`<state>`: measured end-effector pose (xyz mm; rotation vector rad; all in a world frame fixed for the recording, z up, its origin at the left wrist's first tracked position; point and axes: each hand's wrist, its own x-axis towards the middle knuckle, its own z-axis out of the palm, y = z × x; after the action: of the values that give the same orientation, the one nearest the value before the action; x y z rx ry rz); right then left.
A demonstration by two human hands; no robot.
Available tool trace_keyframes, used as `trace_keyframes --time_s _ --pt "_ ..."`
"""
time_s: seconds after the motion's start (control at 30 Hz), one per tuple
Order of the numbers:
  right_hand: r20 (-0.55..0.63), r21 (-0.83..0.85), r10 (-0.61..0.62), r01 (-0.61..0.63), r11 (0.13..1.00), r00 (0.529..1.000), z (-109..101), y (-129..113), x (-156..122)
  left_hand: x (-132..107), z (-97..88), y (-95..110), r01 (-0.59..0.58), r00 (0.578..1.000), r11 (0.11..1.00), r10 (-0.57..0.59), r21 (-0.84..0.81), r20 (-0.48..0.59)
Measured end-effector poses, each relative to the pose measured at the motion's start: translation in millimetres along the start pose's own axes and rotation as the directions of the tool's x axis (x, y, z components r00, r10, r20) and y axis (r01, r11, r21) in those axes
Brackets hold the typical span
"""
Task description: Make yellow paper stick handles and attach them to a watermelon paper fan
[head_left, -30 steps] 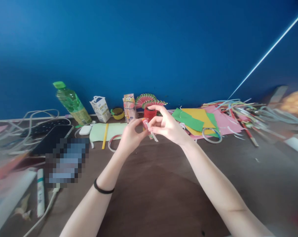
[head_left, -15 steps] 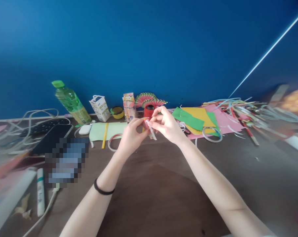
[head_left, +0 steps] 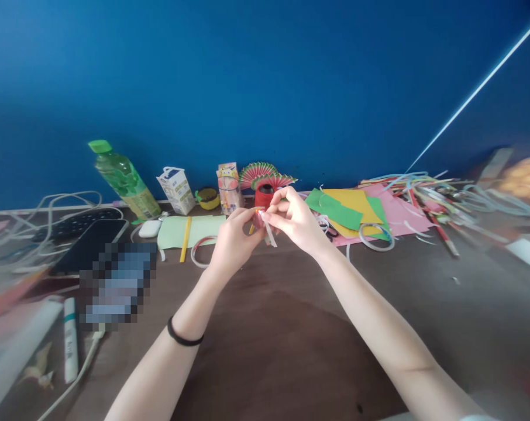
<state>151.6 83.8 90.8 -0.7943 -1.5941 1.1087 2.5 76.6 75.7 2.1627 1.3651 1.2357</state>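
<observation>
Out over the table, my left hand (head_left: 233,238) and my right hand (head_left: 295,223) meet, fingertips nearly touching. Between them is a small red and white piece (head_left: 260,214) with a thin white paper strip (head_left: 271,235) hanging down. My left thumb and fingers pinch the piece from its left side. The right thumb and forefinger are closed on the strip's upper end. Fingers cover much of the piece, so its exact form is unclear. Just behind stand a red cylinder (head_left: 264,195) with a dark opening and a folded red and green paper fan (head_left: 258,173).
Along the blue wall stand a green bottle (head_left: 127,181), a small carton (head_left: 177,192) and a decorated box (head_left: 229,187). Coloured paper sheets (head_left: 353,202) and paper strips lie at right. A phone (head_left: 122,283), a marker (head_left: 71,342) and cables are at left.
Both hands hold nearly the same pose around the small piece, with only slight finger movement. The view has shifted a little.
</observation>
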Motion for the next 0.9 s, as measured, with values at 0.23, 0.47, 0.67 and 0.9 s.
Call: trace_keyframes --time_s 0.23,0.47,0.67,0.9 --pt "-0.013 -0.010 0.006 -0.006 1.000 1.000 -1.3 2.0 0.5 -0.5 0.7 1.2 -0.002 1.000 1.000 0.002 0.013 0.006" --pt "-0.016 0.010 0.021 -0.021 1.000 1.000 -2.8 4.8 0.5 -1.1 3.0 3.1 0.007 1.000 1.000 -0.007 0.024 0.010" --pt "-0.021 0.029 0.024 -0.024 0.999 0.999 -3.0 7.1 1.0 -1.8 3.9 1.4 -0.004 1.000 0.999 0.004 0.043 0.000" --pt "-0.015 0.074 0.039 -0.038 0.997 0.999 -2.8 6.2 1.3 -1.5 4.3 2.1 -0.021 1.000 0.999 0.021 0.048 -0.007"
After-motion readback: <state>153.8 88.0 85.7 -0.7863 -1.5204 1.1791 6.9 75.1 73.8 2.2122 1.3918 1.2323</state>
